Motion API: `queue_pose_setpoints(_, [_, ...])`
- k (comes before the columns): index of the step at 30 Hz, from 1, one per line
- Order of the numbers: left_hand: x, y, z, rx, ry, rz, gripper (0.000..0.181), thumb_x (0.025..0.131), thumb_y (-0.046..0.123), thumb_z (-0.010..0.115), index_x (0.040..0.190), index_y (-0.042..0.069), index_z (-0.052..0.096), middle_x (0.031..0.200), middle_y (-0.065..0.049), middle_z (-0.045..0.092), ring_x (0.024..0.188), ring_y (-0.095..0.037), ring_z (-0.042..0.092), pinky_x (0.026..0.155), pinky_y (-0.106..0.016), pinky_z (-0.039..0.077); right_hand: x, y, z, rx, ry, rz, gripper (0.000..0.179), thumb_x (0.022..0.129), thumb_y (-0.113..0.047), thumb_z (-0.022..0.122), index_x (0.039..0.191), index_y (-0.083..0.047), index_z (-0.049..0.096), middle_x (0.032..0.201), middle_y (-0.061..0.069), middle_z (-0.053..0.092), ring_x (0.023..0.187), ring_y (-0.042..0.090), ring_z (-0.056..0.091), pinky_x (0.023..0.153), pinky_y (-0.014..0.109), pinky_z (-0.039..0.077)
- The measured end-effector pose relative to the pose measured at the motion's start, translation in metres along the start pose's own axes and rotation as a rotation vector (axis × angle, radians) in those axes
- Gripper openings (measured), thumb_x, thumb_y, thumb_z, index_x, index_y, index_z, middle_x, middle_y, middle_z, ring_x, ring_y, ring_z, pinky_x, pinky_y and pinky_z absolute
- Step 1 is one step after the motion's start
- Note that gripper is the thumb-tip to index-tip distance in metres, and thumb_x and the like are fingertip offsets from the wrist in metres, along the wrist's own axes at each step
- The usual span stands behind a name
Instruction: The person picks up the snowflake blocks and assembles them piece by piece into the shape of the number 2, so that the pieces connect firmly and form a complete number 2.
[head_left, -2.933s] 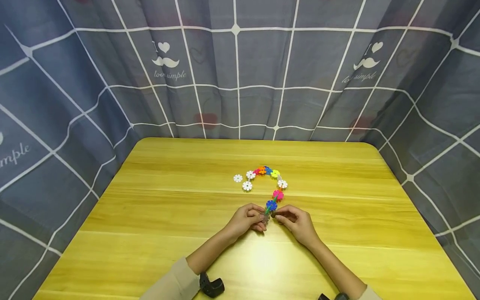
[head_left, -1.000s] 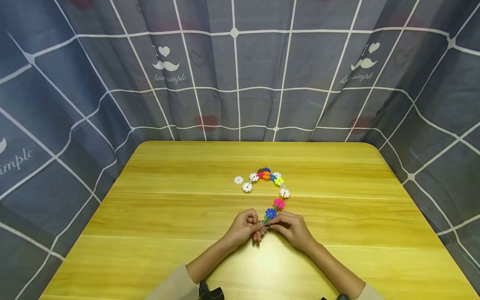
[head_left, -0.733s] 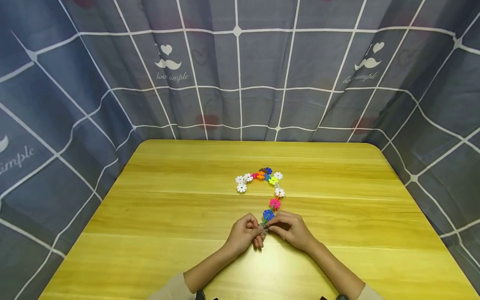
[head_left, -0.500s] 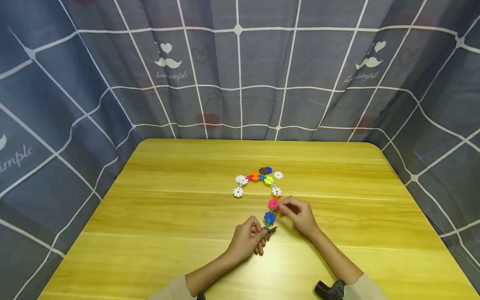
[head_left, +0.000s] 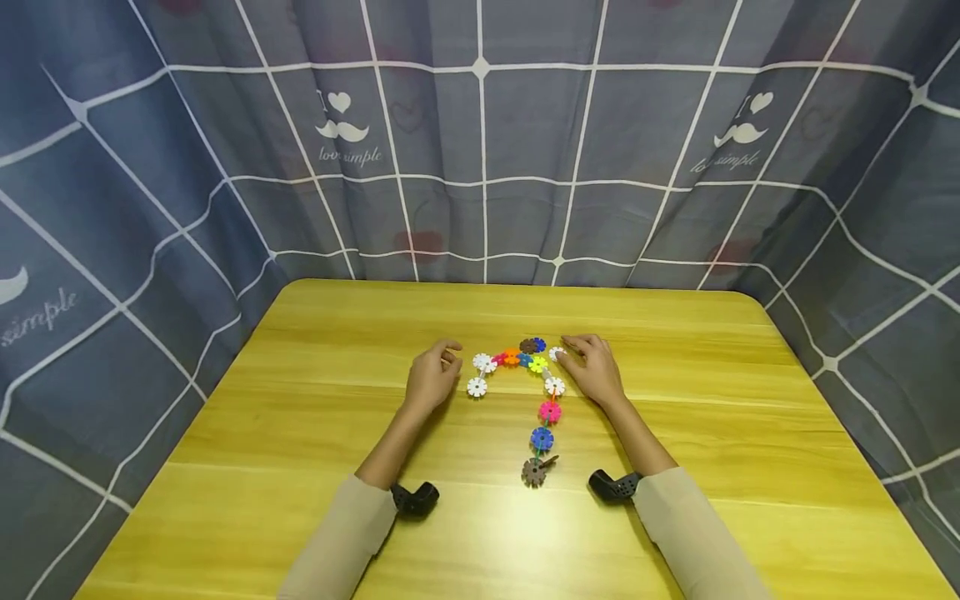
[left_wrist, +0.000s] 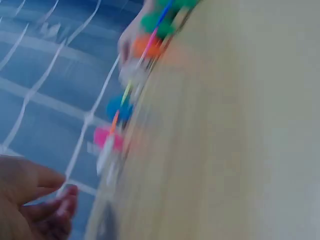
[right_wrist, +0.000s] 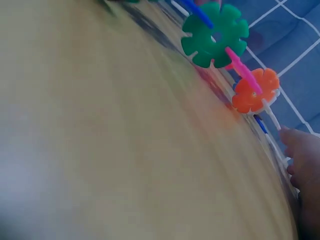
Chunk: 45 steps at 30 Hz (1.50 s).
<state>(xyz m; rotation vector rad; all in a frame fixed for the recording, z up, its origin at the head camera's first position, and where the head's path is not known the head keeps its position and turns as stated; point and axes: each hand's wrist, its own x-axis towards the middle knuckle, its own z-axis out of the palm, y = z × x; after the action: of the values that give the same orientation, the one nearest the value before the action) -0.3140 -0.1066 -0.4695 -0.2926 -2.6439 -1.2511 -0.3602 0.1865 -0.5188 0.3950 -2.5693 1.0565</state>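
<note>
A curved chain of interlocking snowflake discs lies on the table, with a white disc (head_left: 477, 387) at its left end and a brown disc (head_left: 534, 472) at its near end. A second brown piece (head_left: 549, 462) stands on edge in that near end. My left hand (head_left: 432, 377) is left of the chain's white end, its fingers loosely bent around nothing. On the other side, my right hand (head_left: 594, 368) has its thumb and fingertips right at a loose white disc (head_left: 556, 353). In the right wrist view, a green disc (right_wrist: 215, 37) and an orange disc (right_wrist: 256, 91) stand upright in the chain.
A loose brown disc (head_left: 528, 345) and a blue disc (head_left: 539, 344) lie overlapping behind the chain. Another white disc (head_left: 481, 361) sits by its upper left bend. The wooden table (head_left: 315, 467) is enclosed by grey grid-patterned curtains (head_left: 525, 150).
My left hand has let go of the chain's brown end and moved away to the far left. My right hand has moved farther back, to the loose white disc. The chain stays lying in place.
</note>
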Motion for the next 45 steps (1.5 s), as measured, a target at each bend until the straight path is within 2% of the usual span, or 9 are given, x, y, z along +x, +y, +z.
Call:
queue_pose_setpoints(3, [0.016,-0.021,-0.002,0.036,-0.131,0.009,0.031,0.087,0.006,0.062,0.118,0.006,0.061,0.101,-0.010,0.060,0.086,-0.021,0.058,0.070,-0.033,0.049,0.005,-0.003,0.006,-0.075,-0.066,-0.017,0.047,0.085,-0.042,0.063,0.121,-0.012,0.062,0.119,0.013,0.051,0.107,0.029,0.043,0.084,0.047,0.040])
queue_pose_setpoints(7, [0.027,-0.035,0.001,0.073,-0.237,0.117,0.035,0.085,0.008,0.065,0.120,0.011,0.063,0.112,-0.013,0.053,0.099,-0.027,0.048,0.083,-0.042,0.042,0.008,-0.005,0.013,-0.122,-0.100,-0.097,0.049,0.084,-0.042,0.064,0.125,-0.017,0.059,0.123,0.012,0.049,0.109,0.030,0.041,0.084,0.048,0.036])
queue_pose_setpoints(13, [0.035,-0.038,0.015,0.113,-0.188,0.146,0.022,0.084,0.007,0.067,0.105,0.011,0.070,0.096,-0.007,0.058,0.091,-0.022,0.052,0.079,-0.037,0.044,0.015,-0.006,0.026,-0.194,-0.225,-0.311,0.045,0.094,-0.030,0.053,0.136,-0.018,0.047,0.140,0.011,0.040,0.128,0.031,0.034,0.101,0.055,0.024])
queue_pose_setpoints(17, [0.041,-0.038,0.031,0.028,-0.135,0.141,0.021,0.082,0.001,0.068,0.103,0.003,0.067,0.084,-0.006,0.064,0.077,-0.018,0.059,0.071,-0.029,0.049,0.017,-0.008,0.034,-0.229,-0.336,-0.381,0.044,0.098,-0.027,0.044,0.140,-0.015,0.040,0.145,0.010,0.034,0.134,0.030,0.025,0.106,0.056,0.016])
queue_pose_setpoints(21, [0.041,-0.037,0.033,-0.081,-0.174,0.109,0.021,0.088,0.001,0.060,0.110,0.002,0.061,0.092,-0.007,0.068,0.086,-0.019,0.063,0.077,-0.030,0.051,0.017,-0.014,0.042,-0.208,-0.385,-0.383,0.048,0.098,-0.032,0.043,0.143,-0.014,0.036,0.147,0.008,0.031,0.136,0.028,0.023,0.108,0.054,0.014])
queue_pose_setpoints(25, [0.036,-0.036,0.025,-0.129,-0.213,0.074,0.027,0.092,0.018,0.058,0.114,0.004,0.059,0.095,-0.005,0.066,0.087,-0.017,0.062,0.078,-0.031,0.050,0.020,-0.020,0.047,-0.187,-0.377,-0.401,0.052,0.097,-0.035,0.045,0.143,-0.014,0.035,0.147,0.009,0.030,0.136,0.029,0.021,0.107,0.055,0.015])
queue_pose_setpoints(31, [0.030,-0.033,0.016,-0.083,-0.374,0.161,0.036,0.082,0.024,0.071,0.111,0.005,0.063,0.085,-0.002,0.063,0.071,-0.012,0.056,0.062,-0.026,0.048,0.030,-0.026,0.048,-0.254,-0.389,-0.473,0.046,0.099,-0.034,0.041,0.143,-0.020,0.036,0.147,0.005,0.031,0.136,0.029,0.020,0.106,0.057,0.014])
queue_pose_setpoints(38, [0.036,-0.028,0.017,-0.002,-0.296,0.132,0.031,0.082,0.016,0.070,0.111,0.006,0.064,0.079,-0.001,0.061,0.066,-0.012,0.052,0.057,-0.025,0.044,0.025,-0.014,0.028,-0.312,-0.408,-0.412,0.043,0.101,-0.031,0.036,0.142,-0.019,0.038,0.146,0.004,0.032,0.135,0.029,0.024,0.106,0.056,0.014])
queue_pose_setpoints(45, [0.070,-0.019,0.011,0.175,-0.308,0.147,0.030,0.085,0.014,0.067,0.115,0.012,0.065,0.091,-0.003,0.064,0.081,-0.016,0.058,0.066,-0.026,0.048,-0.015,0.007,-0.010,-0.305,-0.282,-0.295,0.045,0.099,-0.029,0.041,0.141,-0.014,0.038,0.146,0.010,0.033,0.134,0.030,0.027,0.106,0.055,0.015])
